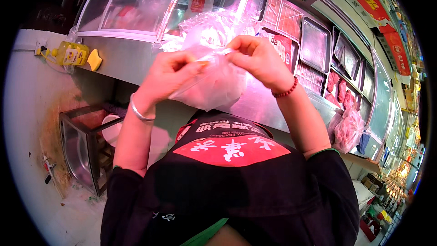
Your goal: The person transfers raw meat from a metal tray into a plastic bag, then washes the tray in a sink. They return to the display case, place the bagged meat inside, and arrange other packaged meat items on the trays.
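A thin, translucent white plastic bag (211,89) is held up in front of my chest, above the near edge of the metal counter (125,66). My left hand (170,75) pinches its upper edge on the left side. On the other side my right hand (261,61) grips the top edge between thumb and fingers. The bag hangs and bulges below my fingers; I cannot make out whether anything is inside. Just beyond my hands lies more crumpled clear plastic (211,27), partly hidden by them.
Metal trays (315,45) and wire racks (287,18) fill the counter to the right, with pieces of red meat (337,86) farther along. Clear bags (349,130) hang at the right. A yellow bottle (73,54) stands at the left end. Below it is a metal-framed stand (82,155).
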Demonstrator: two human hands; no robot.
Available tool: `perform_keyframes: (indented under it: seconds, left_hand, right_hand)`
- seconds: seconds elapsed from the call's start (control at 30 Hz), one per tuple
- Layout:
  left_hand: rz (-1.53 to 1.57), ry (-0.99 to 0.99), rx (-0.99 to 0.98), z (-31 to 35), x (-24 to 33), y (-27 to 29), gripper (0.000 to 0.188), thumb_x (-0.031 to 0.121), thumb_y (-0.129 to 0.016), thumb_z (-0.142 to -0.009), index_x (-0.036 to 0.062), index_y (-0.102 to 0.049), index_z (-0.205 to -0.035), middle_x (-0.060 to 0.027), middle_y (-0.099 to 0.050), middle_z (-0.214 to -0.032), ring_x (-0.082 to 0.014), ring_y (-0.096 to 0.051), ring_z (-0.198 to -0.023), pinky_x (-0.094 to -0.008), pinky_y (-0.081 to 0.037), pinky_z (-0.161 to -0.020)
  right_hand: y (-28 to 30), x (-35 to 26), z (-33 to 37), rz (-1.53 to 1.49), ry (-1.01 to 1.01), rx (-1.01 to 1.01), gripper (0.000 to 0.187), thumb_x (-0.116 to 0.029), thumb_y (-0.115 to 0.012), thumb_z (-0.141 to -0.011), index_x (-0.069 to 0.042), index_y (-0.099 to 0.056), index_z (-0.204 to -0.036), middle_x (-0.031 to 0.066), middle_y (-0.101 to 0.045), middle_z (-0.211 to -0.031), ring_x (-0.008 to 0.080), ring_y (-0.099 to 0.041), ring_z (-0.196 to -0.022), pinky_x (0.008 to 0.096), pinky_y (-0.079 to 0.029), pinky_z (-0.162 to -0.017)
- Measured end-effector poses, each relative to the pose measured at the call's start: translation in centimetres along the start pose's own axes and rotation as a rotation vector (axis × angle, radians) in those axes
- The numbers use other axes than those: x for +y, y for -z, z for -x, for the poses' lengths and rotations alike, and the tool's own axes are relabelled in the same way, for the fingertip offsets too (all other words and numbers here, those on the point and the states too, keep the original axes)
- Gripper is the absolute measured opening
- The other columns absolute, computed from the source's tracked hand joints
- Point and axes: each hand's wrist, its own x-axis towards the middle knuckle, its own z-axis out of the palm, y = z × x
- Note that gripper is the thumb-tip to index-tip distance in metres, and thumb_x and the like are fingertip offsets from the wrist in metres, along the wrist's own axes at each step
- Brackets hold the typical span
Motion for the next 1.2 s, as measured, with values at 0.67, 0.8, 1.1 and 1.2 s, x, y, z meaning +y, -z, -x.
perform_keyframes:
  seconds: [0.67, 0.8, 1.1, 1.2]
  left_hand:
    - [0.248, 0.245, 0.364, 5.5, -12.0, 3.2, 0.023, 0.019, -0.056, -0.091, 0.0000, -0.065, -0.083, -0.0027, -0.061, -0.074, -0.0064, -0.053, -0.066, -0.0212, -0.042, -0.063]
    - [0.787, -0.027, 0.201, 4.1, -4.4, -1.1, 0.018, 0.007, -0.049, -0.091, -0.0032, -0.062, -0.098, -0.0124, -0.064, -0.095, -0.0154, -0.057, -0.101, -0.0272, -0.037, -0.098]
    - [-0.027, -0.079, 0.080, 0.8, -2.3, -4.8, 0.043, -0.001, -0.059, -0.084, 0.0024, -0.053, -0.126, -0.0014, -0.060, -0.099, -0.0064, -0.052, -0.082, -0.0225, -0.044, -0.074]
    - [0.000, -0.020, 0.049, 0.8, -2.1, -5.0, 0.045, 0.002, -0.062, -0.083, 0.0022, -0.052, -0.126, 0.0026, -0.056, -0.088, -0.0044, -0.048, -0.076, -0.0203, -0.042, -0.067]
  right_hand:
    - [4.5, 14.6, 0.4, -0.039, -0.415, 0.196, 0.016, -0.018, -0.061, -0.082, -0.005, -0.058, -0.073, -0.0024, -0.050, -0.062, 0.0070, -0.040, -0.054, 0.0237, -0.033, -0.050]
    - [3.1, 7.5, 3.5, -1.063, -0.373, 0.033, 0.018, -0.015, -0.045, -0.086, -0.003, -0.058, -0.082, 0.0042, -0.050, -0.063, 0.0130, -0.041, -0.054, 0.0265, -0.035, -0.052]
    - [0.1, 3.1, 2.3, -0.558, -0.400, -0.427, 0.033, -0.019, -0.055, -0.093, -0.001, -0.055, -0.120, 0.0034, -0.053, -0.061, 0.0077, -0.046, -0.040, 0.0199, -0.035, -0.040]
    - [-0.7, 2.2, 2.4, -0.620, -0.432, -0.492, 0.033, -0.021, -0.055, -0.093, -0.001, -0.056, -0.119, 0.0031, -0.054, -0.062, 0.0066, -0.045, -0.041, 0.0184, -0.033, -0.040]
